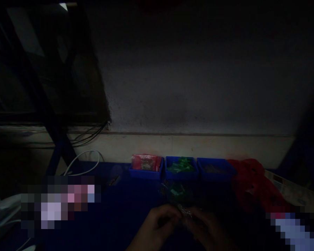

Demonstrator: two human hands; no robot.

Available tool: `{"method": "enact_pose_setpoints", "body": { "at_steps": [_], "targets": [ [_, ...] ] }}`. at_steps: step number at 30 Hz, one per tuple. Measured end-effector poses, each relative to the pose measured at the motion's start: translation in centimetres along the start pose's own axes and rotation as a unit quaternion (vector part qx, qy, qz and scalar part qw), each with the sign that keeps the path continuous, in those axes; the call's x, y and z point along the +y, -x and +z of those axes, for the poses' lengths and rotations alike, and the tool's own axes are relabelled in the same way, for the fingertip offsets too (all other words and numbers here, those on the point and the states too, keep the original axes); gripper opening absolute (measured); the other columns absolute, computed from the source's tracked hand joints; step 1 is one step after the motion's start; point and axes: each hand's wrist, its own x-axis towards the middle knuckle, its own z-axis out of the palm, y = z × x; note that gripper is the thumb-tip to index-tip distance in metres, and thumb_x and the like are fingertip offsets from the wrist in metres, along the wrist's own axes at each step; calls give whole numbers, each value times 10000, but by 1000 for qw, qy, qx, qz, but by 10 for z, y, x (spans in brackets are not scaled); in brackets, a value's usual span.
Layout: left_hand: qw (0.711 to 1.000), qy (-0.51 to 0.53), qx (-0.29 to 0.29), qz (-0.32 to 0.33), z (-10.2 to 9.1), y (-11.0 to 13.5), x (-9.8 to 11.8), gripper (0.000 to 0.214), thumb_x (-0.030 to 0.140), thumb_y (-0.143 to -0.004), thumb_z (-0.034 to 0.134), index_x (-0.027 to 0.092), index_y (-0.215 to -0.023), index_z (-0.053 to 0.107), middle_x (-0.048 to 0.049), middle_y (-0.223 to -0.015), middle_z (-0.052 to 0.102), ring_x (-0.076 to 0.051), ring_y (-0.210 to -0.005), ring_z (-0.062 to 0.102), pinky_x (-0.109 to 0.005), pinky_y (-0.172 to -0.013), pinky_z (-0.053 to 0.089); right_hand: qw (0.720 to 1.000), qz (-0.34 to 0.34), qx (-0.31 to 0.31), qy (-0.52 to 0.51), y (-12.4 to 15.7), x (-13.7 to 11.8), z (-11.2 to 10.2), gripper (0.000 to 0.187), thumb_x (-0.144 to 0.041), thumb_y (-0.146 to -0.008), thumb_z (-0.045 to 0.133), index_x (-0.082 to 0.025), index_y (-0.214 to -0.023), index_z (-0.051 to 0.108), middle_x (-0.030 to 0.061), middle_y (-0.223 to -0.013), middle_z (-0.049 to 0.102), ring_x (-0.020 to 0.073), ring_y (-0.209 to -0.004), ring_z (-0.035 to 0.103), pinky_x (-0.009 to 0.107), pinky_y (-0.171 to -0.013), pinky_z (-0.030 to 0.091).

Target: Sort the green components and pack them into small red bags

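Note:
The scene is very dark. My left hand (158,225) and my right hand (208,228) meet low over a blue table (115,216), fingers curled and pinched around something small and pale (185,212) between them; I cannot make out what it is. Just beyond the hands lies a clear bag with small green parts (176,191). Three blue bins stand at the table's far edge: one with red packets (146,166), one with green parts (181,167), one with dark contents (216,169).
A red cloth or bag (253,186) lies right of the bins. White cables (86,162) trail at the table's left end, beside a dark frame (49,115). A pale wall (199,87) runs behind the table. Blurred patches sit at both lower corners.

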Motion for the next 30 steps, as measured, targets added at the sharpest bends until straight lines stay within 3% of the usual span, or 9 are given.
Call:
{"method": "enact_pose_setpoints", "body": {
  "at_steps": [4, 8, 10, 13, 16, 20, 24, 30],
  "targets": [
    [999, 22, 33, 2, 1, -3, 0, 80, 218, -743, 620, 150, -709, 598, 6, -653, 597, -126, -632, 531, -225, -604, 385, 1000, -28, -8, 9, -8, -3, -6, 211, -383, -800, 520, -263, -828, 692, 16, -845, 694, 201, -835, 633, 265, -764, 488],
    [995, 80, 55, -14, 3, -2, 0, 272, 229, -704, 660, 176, -940, 533, 29, -641, 587, -127, -623, 529, -222, -600, 384, 999, -28, -36, 6, -13, -7, -9, 147, -299, -782, 552, -238, -787, 686, 9, -803, 683, 190, -788, 634, 259, -728, 474],
    [997, 60, 54, -20, 3, -1, 0, 341, 225, -702, 657, 177, -1015, 532, 21, -657, 601, -138, -641, 543, -231, -615, 391, 999, -4, -48, -11, -13, -6, -10, 156, -297, -777, 557, -228, -826, 687, 16, -810, 691, 192, -776, 634, 264, -712, 471],
    [999, -14, 42, -7, -1, 0, 1, 138, 259, -730, 615, 156, -820, 632, -18, -699, 618, -157, -677, 549, -250, -638, 398, 997, 33, -61, -46, -12, -1, -9, 200, -324, -774, 562, -215, -890, 683, 18, -754, 678, 182, -704, 622, 263, -638, 469],
    [996, -61, 52, 36, -4, -2, 3, 168, 298, -744, 594, 158, -682, 663, -33, -736, 609, -167, -703, 542, -258, -648, 400, 989, 45, -83, -112, -11, 2, -8, 247, -350, -799, 532, -201, -941, 669, 5, -663, 640, 157, -613, 598, 248, -564, 458],
    [996, -60, 69, 25, -3, -4, 4, 274, 399, -771, 574, 151, -745, 689, -18, -691, 564, -141, -615, 505, -242, -570, 394, 980, 59, -86, -172, -12, 3, -7, 252, -364, -788, 549, -199, -935, 670, 42, -794, 680, 168, -676, 613, 252, -576, 476],
    [999, 21, 38, -14, -3, -4, 1, 405, 499, -788, 519, 121, -803, 663, -18, -646, 571, -132, -554, 517, -233, -505, 410, 985, 45, -75, -151, -11, 4, -8, 242, -363, -806, 522, -225, -928, 679, 43, -858, 681, 164, -677, 606, 272, -616, 485],
    [997, 33, 61, -34, -4, -6, 2, 251, 360, -671, 680, 129, -768, 662, -22, -652, 622, -146, -599, 555, -232, -528, 427, 992, 4, -86, -95, -10, 11, -7, 231, -322, -823, 485, -237, -923, 675, 36, -858, 651, 158, -649, 596, 284, -622, 490]
  ]
}}
